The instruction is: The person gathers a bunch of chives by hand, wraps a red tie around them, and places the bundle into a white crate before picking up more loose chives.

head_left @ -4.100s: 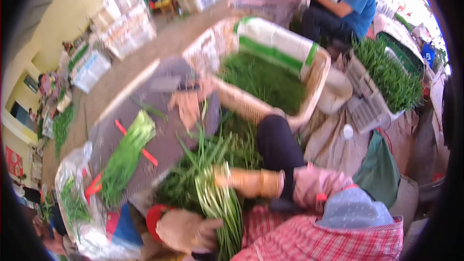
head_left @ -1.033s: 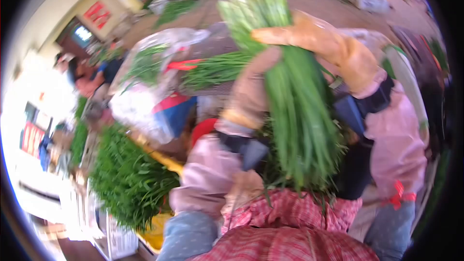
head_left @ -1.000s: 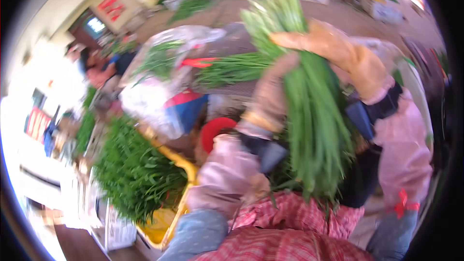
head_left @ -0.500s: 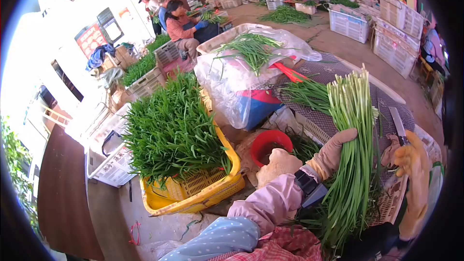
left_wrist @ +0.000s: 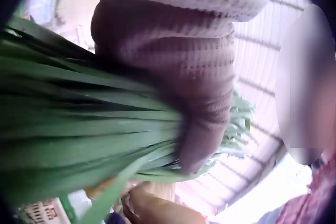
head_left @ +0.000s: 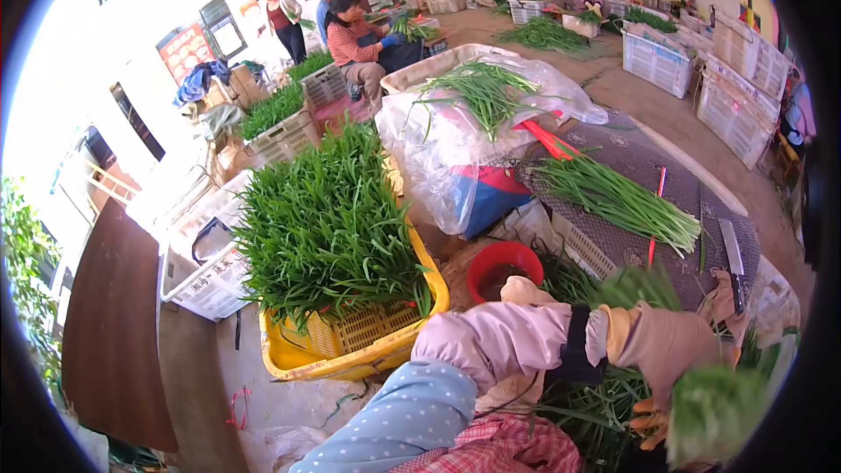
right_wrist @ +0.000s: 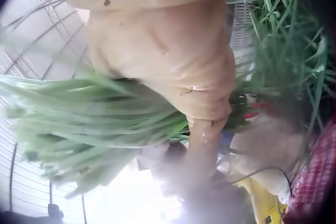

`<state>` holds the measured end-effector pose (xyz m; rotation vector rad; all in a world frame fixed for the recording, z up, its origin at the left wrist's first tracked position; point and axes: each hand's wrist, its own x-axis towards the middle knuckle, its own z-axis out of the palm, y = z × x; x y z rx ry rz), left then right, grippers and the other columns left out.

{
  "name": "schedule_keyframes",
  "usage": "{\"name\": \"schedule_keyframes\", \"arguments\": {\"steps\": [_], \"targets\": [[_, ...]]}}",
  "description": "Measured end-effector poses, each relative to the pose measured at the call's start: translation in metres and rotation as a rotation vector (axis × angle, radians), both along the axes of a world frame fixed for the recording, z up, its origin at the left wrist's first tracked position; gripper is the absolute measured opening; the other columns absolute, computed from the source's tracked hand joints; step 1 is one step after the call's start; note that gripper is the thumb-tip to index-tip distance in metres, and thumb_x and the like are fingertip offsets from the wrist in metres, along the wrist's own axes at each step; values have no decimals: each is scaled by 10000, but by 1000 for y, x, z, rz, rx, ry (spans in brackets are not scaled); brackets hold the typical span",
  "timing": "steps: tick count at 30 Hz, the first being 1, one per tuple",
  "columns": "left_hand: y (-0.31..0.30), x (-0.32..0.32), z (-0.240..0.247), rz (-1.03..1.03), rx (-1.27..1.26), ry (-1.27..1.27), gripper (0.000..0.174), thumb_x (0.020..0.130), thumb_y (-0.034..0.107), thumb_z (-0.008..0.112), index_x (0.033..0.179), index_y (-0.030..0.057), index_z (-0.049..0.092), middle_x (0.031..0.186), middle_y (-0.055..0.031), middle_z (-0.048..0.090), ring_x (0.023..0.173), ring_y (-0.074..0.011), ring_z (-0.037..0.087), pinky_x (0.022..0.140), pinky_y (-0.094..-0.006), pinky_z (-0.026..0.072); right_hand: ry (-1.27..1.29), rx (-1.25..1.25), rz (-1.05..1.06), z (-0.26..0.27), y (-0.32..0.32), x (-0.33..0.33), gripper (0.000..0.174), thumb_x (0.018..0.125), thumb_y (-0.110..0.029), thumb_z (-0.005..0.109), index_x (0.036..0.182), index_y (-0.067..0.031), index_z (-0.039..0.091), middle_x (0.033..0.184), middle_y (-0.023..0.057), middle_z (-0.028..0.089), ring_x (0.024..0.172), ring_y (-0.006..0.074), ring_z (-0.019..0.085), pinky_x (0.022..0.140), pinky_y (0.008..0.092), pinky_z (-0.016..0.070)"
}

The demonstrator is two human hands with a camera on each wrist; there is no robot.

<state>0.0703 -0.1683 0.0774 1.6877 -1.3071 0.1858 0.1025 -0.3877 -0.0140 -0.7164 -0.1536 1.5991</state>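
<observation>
My left hand (head_left: pixel 670 342), in a beige cloth glove, reaches to the lower right of the head view. It holds a bunch of garlic chives (head_left: pixel 718 416), whose ends there are blurred by motion. Close up in the left wrist view, its fingers curl round the green leaves (left_wrist: pixel 94 124). Orange glove fingertips of my right hand (head_left: pixel 650 423) peek out below the left; the rest of it is hidden. In the right wrist view that rubber-gloved hand (right_wrist: pixel 168 61) grips the chives (right_wrist: pixel 100 119) too. Another bunch of chives (head_left: pixel 622 197) lies on the patterned mat (head_left: pixel 604 136), over a red strip (head_left: pixel 659 201).
A knife (head_left: pixel 731 250) lies at the mat's right. A red bowl (head_left: pixel 504 267) stands left of my forearm. Beyond it is a yellow crate (head_left: pixel 350 363) packed with upright greens. Loose chives (head_left: pixel 486 92) lie on clear plastic behind. People sit working among crates farther back.
Half a second ago the bunch stood pale ends up in my left hand, with my right hand apart at the right. My left hand has since swung right and the bunch has turned; both hands now grip it.
</observation>
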Motion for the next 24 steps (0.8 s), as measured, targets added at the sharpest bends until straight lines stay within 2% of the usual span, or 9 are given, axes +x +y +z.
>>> {"name": "schedule_keyframes", "arguments": {"steps": [3,7,10,11,13,16,19,21,24], "targets": [[-28,-10,7,355,737,-582,714,484,440,826,1142,259,616,1020,15,632,1118,-228,561,1022,-493,340,-8,100,-34,-64,-4,48,587,970,-510,458,1210,20,534,1007,200,661,836,267,669,751,398,562],[-20,18,-2,408,409,-1001,272,736,333,616,997,408,597,1149,65,526,1206,-318,393,999,-746,180,7,215,-74,-173,-34,127,556,973,-507,455,1173,-1,566,998,167,667,844,242,662,750,377,556],[-12,44,-27,940,185,-964,229,784,326,581,974,221,650,1083,-29,578,1055,-309,519,985,-601,343,36,245,-245,-241,-112,108,535,975,-504,452,1146,-16,590,992,142,672,850,222,657,750,361,551],[-12,50,-7,886,361,-177,283,780,392,583,851,143,697,947,-136,657,1020,-333,614,861,-500,460,39,246,-363,-187,-54,14,529,976,-504,451,1137,-21,598,990,134,673,852,216,655,750,356,550],[-8,77,-72,1368,280,-317,249,796,336,575,694,148,702,675,-128,626,635,-303,629,554,-466,441,17,253,-635,-74,89,21,518,978,-502,449,1118,-32,615,986,118,676,856,203,652,749,345,547],[18,28,-129,1226,589,-176,563,799,172,595,1328,85,424,1265,-157,489,1177,-360,473,912,-413,430,262,135,-712,-74,55,15,498,941,-481,537,1206,-67,613,1134,120,670,994,259,651,901,440,520],[14,13,-159,1134,207,88,525,884,204,546,1376,84,406,1387,-167,437,1232,-372,447,1013,-430,393,399,130,-699,-73,55,6,471,940,-434,567,1208,-49,612,1136,118,674,993,257,657,909,418,529],[-1,4,-158,717,-1175,1498,496,975,327,462,1394,66,412,1410,-161,455,1242,-352,474,1055,-444,381,425,119,-711,-78,52,6,461,943,-421,569,1208,-46,612,1122,112,680,978,247,663,891,407,540],[6,-30,-205,635,-1104,1735,581,987,504,400,1350,57,479,1297,-139,564,1146,-293,567,990,-429,457,377,112,-704,-85,49,4,465,936,-417,586,1211,-43,609,1121,112,680,974,229,665,878,391,545]]}}
